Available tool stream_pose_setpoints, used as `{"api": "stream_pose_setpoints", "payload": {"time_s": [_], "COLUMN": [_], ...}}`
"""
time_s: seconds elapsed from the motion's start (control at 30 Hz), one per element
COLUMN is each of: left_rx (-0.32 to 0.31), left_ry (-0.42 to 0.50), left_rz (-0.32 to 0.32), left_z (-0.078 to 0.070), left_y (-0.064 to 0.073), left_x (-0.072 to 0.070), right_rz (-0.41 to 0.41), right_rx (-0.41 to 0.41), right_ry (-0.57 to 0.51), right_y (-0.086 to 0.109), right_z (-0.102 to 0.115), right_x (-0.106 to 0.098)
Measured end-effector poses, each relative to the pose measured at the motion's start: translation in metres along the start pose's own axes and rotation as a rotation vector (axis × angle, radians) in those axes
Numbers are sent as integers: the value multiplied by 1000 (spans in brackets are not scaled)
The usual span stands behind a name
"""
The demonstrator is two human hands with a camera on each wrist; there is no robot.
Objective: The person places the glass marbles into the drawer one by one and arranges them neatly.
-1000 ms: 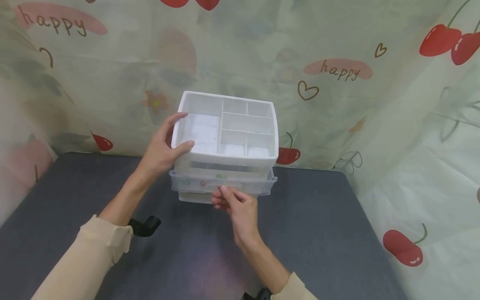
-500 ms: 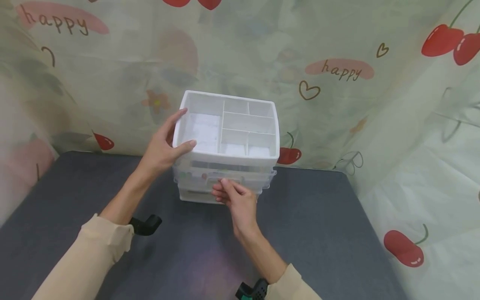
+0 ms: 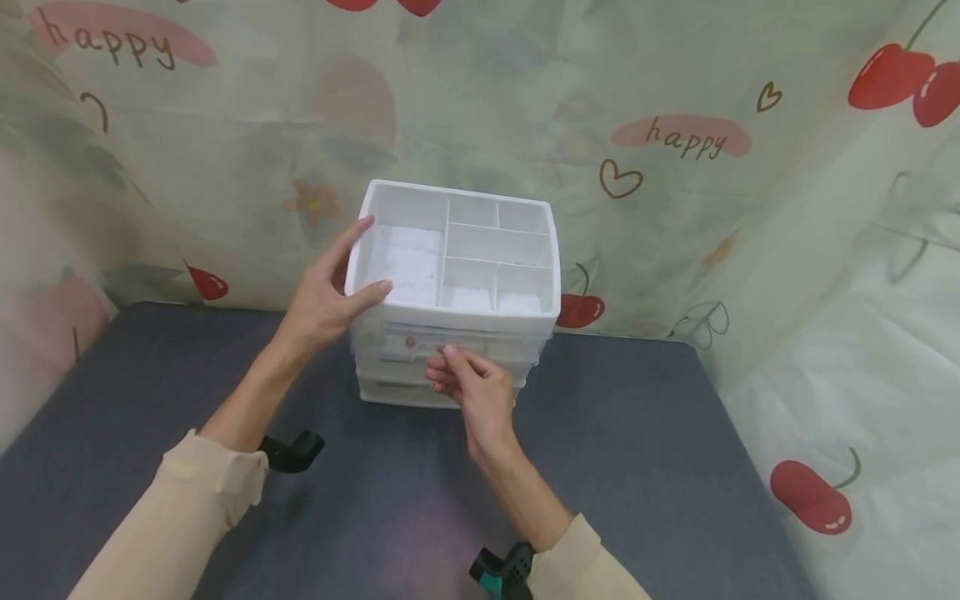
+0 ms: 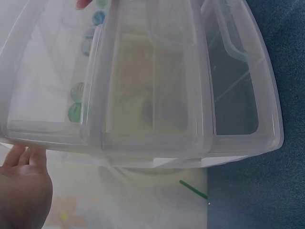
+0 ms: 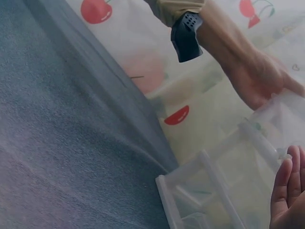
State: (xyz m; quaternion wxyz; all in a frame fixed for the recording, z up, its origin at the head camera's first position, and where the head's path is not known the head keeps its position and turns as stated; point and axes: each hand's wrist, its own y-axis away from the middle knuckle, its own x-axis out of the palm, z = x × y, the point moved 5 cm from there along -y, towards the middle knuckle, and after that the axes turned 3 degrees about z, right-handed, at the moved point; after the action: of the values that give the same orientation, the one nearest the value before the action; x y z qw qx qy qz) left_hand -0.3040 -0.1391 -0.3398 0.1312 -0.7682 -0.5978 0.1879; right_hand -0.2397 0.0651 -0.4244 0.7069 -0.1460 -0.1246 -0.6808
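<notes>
A white storage box [image 3: 405, 267] with clear drawers stands on the dark table, its divided tray on top. My left hand [image 3: 322, 292] grips the tray's left wall, thumb over the front rim. My right hand [image 3: 483, 400] pinches the small front handle of the upper clear drawer [image 3: 375, 340], which sits almost flush under the tray. In the left wrist view, several glass marbles [image 4: 75, 112] show through that drawer; my left hand [image 4: 26, 183] lies at the box's side. My right fingers [image 5: 281, 186] are at the handle in the right wrist view.
Lower clear drawers [image 4: 157, 95] sit beneath the upper one. A dark cloth covers the table [image 3: 637, 467]. Behind it hangs a printed curtain [image 3: 480, 100] with cherries and lettering, close to the back of the box. Each wrist bears a black camera mount [image 3: 292, 452].
The upper drawer has slid back into the box, from sticking out at the front to nearly flush. My right hand moved forward with it. My left hand stayed on the tray wall.
</notes>
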Motion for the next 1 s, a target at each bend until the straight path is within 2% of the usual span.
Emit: {"api": "stream_pose_setpoints", "payload": {"time_s": [0.2, 0.7, 1.0], "left_rx": [18, 14, -18], "left_ry": [13, -1, -66], "left_rz": [-5, 9, -3], "left_z": [-1, 1, 1], "left_y": [1, 0, 6], "left_x": [0, 5, 0], "right_rz": [-9, -19, 45], "right_rx": [11, 16, 45], "right_ry": [5, 46, 88], "right_y": [-3, -4, -5], "right_z": [1, 1, 2], "right_x": [0, -3, -1]}}
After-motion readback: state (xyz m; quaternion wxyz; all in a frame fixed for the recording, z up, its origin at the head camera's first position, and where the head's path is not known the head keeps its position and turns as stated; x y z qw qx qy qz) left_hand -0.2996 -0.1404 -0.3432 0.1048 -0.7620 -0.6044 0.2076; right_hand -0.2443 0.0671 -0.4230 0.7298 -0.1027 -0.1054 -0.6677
